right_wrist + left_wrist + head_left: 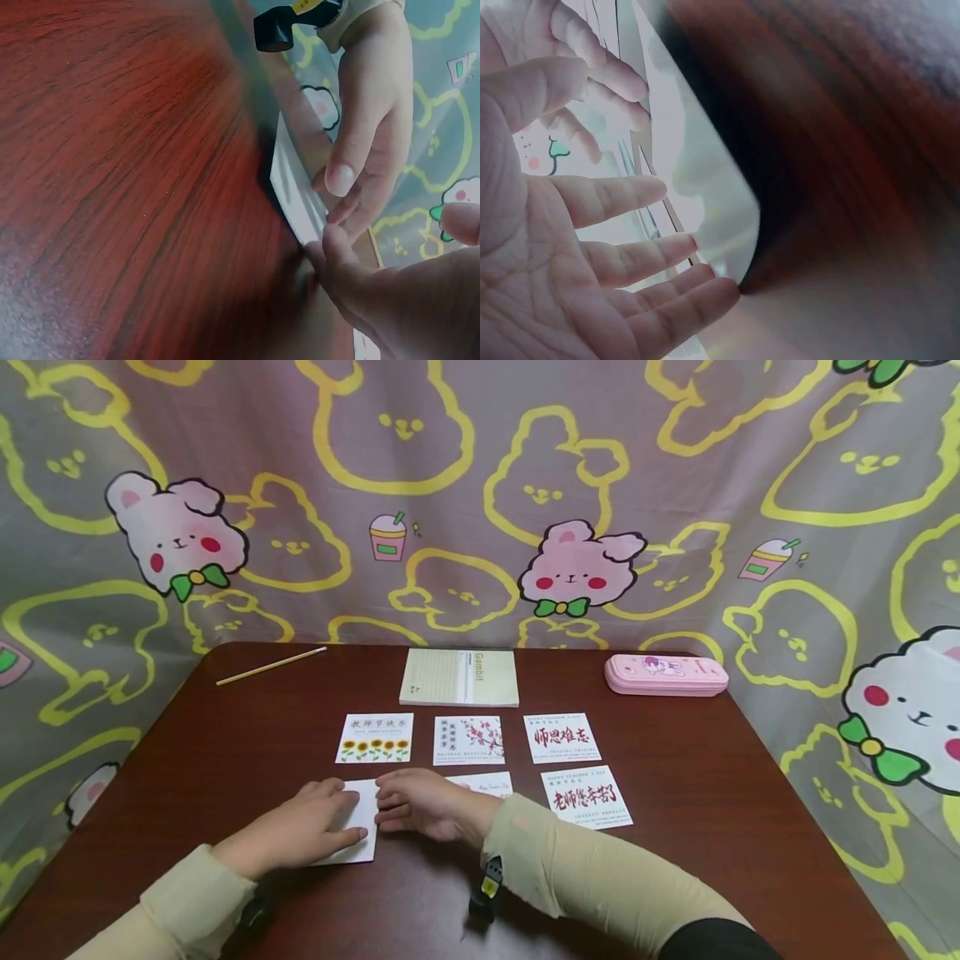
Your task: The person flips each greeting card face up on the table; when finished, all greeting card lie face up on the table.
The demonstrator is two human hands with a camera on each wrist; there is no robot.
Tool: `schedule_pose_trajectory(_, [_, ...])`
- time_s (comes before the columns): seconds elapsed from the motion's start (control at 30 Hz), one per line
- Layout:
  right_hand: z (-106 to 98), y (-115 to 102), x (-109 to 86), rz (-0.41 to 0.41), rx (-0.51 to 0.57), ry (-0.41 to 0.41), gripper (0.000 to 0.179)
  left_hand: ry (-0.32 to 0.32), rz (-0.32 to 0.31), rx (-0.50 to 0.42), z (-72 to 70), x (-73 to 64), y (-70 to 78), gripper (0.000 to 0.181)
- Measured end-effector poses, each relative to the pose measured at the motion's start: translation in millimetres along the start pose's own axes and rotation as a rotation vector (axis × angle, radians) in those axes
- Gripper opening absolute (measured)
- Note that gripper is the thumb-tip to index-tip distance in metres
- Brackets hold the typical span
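A blank white square card (360,827) lies on the brown table near its front left. My left hand (300,827) rests over its left part, thumb and fingers spread. At the card's right edge, my right hand (423,806) lays its fingertips alongside, the thumb standing apart in the right wrist view. That view also shows the white card (294,187) between both hands. Just behind lie a sunflower card (373,739) and a blossom-branch card (469,741). My right wrist partly hides another printed card (487,783).
Two cards with red writing, an upper one (562,738) and a lower one (588,797), lie to the right. At the back are a yellow pencil (270,667), a pale notepad (438,677) and a pink pencil case (666,675). A patterned curtain (465,510) hangs behind the table.
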State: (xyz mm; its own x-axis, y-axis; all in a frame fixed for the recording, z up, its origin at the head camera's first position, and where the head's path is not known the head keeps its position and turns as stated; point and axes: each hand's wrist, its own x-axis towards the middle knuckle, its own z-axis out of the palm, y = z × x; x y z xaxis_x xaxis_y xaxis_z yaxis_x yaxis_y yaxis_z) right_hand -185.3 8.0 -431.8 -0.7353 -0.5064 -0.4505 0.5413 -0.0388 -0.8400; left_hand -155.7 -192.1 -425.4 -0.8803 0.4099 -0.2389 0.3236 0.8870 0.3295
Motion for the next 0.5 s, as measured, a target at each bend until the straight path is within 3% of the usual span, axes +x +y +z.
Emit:
schedule_pose_trajectory(0.27, [-4.8,4.5,4.9,0.013,0.001,0.015,0.021,0.047,0.020,-0.005,2.3,-2.7,-0.2,0.071])
schedule_pose_trajectory(0.5, [-3.5,0.9,8.2,-0.020,0.064,-0.009,0.027,0.078,0.070,-0.040,3.4,-4.5,-2.6,0.095])
